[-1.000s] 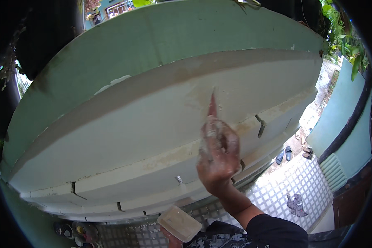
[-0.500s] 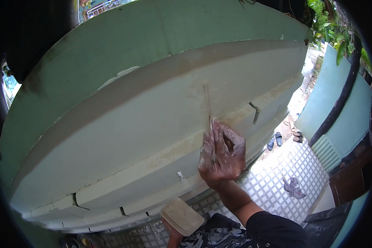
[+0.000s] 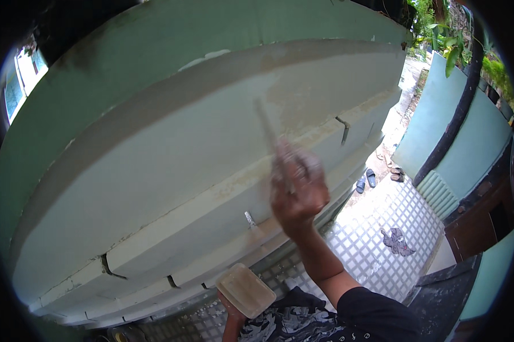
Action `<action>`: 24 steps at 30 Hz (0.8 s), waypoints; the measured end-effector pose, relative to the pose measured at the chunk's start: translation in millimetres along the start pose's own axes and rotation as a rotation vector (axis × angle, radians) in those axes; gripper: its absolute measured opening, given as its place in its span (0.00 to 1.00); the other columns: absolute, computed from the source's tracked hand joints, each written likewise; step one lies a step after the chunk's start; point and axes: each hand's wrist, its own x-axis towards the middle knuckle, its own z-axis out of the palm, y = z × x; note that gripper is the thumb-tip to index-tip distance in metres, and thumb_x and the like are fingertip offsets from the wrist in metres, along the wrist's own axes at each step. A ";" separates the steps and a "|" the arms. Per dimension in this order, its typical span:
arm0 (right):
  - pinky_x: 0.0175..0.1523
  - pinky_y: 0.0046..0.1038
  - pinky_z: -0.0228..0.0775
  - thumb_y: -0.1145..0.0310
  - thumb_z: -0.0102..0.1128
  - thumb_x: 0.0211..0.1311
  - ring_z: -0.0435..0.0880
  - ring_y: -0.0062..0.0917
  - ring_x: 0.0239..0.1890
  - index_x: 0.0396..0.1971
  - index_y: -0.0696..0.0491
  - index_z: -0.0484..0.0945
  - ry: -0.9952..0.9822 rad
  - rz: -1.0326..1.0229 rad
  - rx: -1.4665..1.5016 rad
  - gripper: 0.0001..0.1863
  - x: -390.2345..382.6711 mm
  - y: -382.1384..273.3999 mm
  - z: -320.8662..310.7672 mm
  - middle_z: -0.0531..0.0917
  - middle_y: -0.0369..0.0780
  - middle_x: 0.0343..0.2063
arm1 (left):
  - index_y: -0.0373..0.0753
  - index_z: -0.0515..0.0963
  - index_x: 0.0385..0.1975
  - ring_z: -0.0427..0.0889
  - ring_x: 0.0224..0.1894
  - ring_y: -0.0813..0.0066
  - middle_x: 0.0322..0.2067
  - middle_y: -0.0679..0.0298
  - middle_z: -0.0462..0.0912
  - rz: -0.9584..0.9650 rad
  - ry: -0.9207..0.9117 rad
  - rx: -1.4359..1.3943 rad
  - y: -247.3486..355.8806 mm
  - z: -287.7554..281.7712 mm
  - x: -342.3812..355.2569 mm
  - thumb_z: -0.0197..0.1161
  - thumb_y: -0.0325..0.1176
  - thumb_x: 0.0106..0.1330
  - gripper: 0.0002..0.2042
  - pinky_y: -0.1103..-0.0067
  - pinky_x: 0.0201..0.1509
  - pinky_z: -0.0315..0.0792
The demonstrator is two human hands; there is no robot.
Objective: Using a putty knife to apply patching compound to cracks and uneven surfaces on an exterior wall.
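Note:
My right hand (image 3: pixel 298 185), smeared with whitish paste and blurred by motion, is closed around a long thin pale tool (image 3: pixel 265 122). The tool shows as a narrow streak pointing up along the whitish wall (image 3: pixel 171 148); its exact kind cannot be made out. Beige, damp-looking patches (image 3: pixel 294 97) mark the wall to the right of the tool. Low down, my left hand (image 3: pixel 232 308) grips a shallow rectangular pale plastic container (image 3: pixel 247 289) by its left side. Whether the tool's end touches the wall cannot be told.
Stepped ledges (image 3: pixel 177 228) with dark slots run along the wall's lower part, below a green upper band (image 3: pixel 223 28). At right, slippers (image 3: pixel 366 180) and a crumpled cloth (image 3: pixel 398 242) lie by the tiled floor (image 3: pixel 365 228). A dark pipe (image 3: pixel 459 114) crosses a light-blue panel (image 3: pixel 431 114).
My right hand and the thin tool have shifted a little to the left and up, leaving the damp patches more exposed. The view has turned slightly. The container stays in my left hand.

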 end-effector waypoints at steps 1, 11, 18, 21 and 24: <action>0.43 0.30 0.76 0.82 0.60 0.51 0.82 0.33 0.38 0.42 0.62 0.81 0.040 0.028 -0.061 0.16 8.2 -1.0 -5.1 0.84 0.46 0.38 | 0.43 0.62 0.63 0.75 0.54 0.57 0.55 0.58 0.73 0.091 -0.263 -0.040 -3.4 -7.8 14.0 0.31 0.70 0.62 0.40 0.61 0.58 0.69; 0.51 0.40 0.72 0.80 0.57 0.48 0.81 0.38 0.46 0.45 0.54 0.82 0.071 -0.044 -0.253 0.20 31.7 39.8 17.0 0.82 0.46 0.43 | 0.41 0.63 0.61 0.75 0.53 0.56 0.54 0.58 0.74 -0.121 0.182 -0.031 21.6 -14.3 -29.5 0.38 0.71 0.60 0.41 0.60 0.57 0.70; 0.60 0.47 0.66 0.85 0.55 0.41 0.78 0.40 0.53 0.45 0.56 0.81 0.078 -0.332 -0.087 0.24 48.6 81.5 13.8 0.81 0.46 0.46 | 0.43 0.64 0.61 0.75 0.53 0.57 0.54 0.59 0.74 -0.107 0.257 0.038 21.5 -17.8 -26.9 0.37 0.70 0.61 0.39 0.61 0.58 0.70; 0.61 0.45 0.67 0.85 0.56 0.40 0.78 0.40 0.53 0.45 0.56 0.81 -0.025 -0.377 -0.074 0.26 60.4 87.4 19.2 0.81 0.45 0.47 | 0.43 0.64 0.61 0.75 0.53 0.57 0.54 0.60 0.74 -0.116 0.249 0.039 23.5 -19.1 -26.9 0.37 0.69 0.61 0.38 0.61 0.58 0.70; 0.61 0.42 0.68 0.81 0.59 0.41 0.79 0.39 0.53 0.45 0.53 0.82 -0.114 -0.368 -0.057 0.24 56.7 83.3 12.8 0.81 0.43 0.48 | 0.43 0.65 0.60 0.75 0.53 0.58 0.54 0.60 0.74 -0.120 0.242 0.034 22.8 -19.5 -25.9 0.37 0.68 0.62 0.38 0.62 0.58 0.70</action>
